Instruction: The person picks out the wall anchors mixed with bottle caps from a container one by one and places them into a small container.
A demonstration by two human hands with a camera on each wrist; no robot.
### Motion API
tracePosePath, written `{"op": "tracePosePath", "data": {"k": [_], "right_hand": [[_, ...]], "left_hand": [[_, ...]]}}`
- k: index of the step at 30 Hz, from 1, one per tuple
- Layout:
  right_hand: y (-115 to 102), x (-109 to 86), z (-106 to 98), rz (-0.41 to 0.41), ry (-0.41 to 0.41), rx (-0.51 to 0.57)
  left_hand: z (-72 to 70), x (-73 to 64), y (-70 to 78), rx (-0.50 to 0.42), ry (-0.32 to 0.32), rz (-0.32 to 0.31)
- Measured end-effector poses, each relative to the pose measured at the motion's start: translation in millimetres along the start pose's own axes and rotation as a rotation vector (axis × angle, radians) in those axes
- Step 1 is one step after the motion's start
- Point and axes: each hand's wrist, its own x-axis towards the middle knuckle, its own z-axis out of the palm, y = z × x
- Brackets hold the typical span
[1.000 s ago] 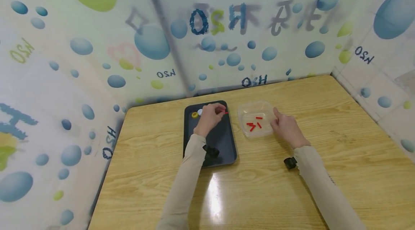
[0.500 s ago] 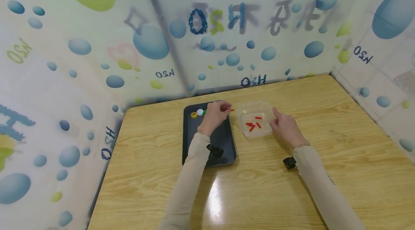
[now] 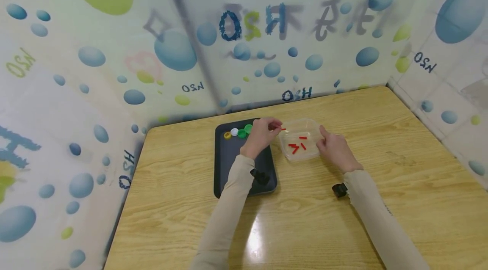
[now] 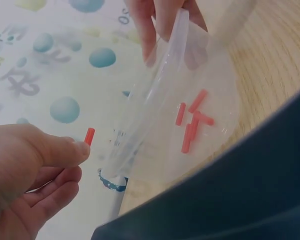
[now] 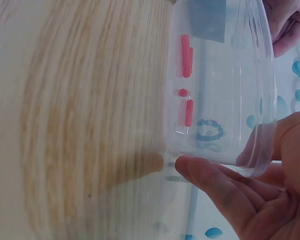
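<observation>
A short red stick (image 4: 90, 136) is pinched between the thumb and fingers of my left hand (image 3: 262, 135). In the head view this hand reaches over the tray's right edge, and the stick overlaps the left rim of a clear plastic container (image 3: 286, 153). Several similar red sticks (image 3: 303, 146) lie on the container's floor. My right hand (image 3: 337, 150) grips the container's right wall; in the right wrist view its thumb and fingers (image 5: 230, 192) are on either side of the wall.
The dark tray (image 3: 228, 177) lies left of the container. Along its far end sit a yellow cap (image 3: 227, 135), a white cap (image 3: 234, 132) and green caps (image 3: 242, 133). A patterned wall (image 3: 244, 71) stands behind the wooden table (image 3: 175, 202).
My left hand has moved right with the red stick, from over the tray to the container's left rim, uncovering the green caps. The right hand stays on the container.
</observation>
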Motion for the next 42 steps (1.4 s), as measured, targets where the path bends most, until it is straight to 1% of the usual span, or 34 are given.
{"op": "tracePosePath", "data": {"k": [4, 9, 12, 17, 19, 22, 24, 30, 35, 42], "right_hand": [[0, 0.7, 0, 0.005, -0.008, 0.012], [1, 0.8, -1, 0.010, -0.005, 0.013], [2, 1.3, 0, 0.013, -0.004, 0.012], [3, 1.6, 0, 0.012, 0.002, 0.013], [3, 1.2, 0, 0.013, 0.001, 0.012], [3, 0.9, 0, 0.016, -0.003, 0.014], [3, 0.8, -1, 0.019, -0.005, 0.013], [1, 1.5, 1, 0.009, 0.002, 0.012], [1, 3.0, 3, 0.023, 0.002, 0.014], [2, 2.1, 1, 0.024, 0.005, 0.019]], "left_hand": [[0.9, 2.5, 2.7, 0.010, -0.004, 0.005], [3.6, 6.2, 7.7, -0.011, -0.031, 0.003], [8.3, 7.9, 11.5, -0.011, -0.052, 0.011], [18.1, 10.0, 16.9, -0.005, -0.091, 0.046], [21.1, 10.6, 18.3, -0.005, -0.106, 0.045], [24.0, 11.0, 21.6, -0.007, -0.125, 0.026], [25.8, 11.6, 23.2, -0.008, -0.134, 0.027], [34.5, 15.4, 21.6, 0.027, -0.142, 0.064], [39.0, 16.8, 20.8, 0.026, -0.146, 0.061], [39.3, 16.6, 21.2, 0.019, -0.151, 0.066]]}}
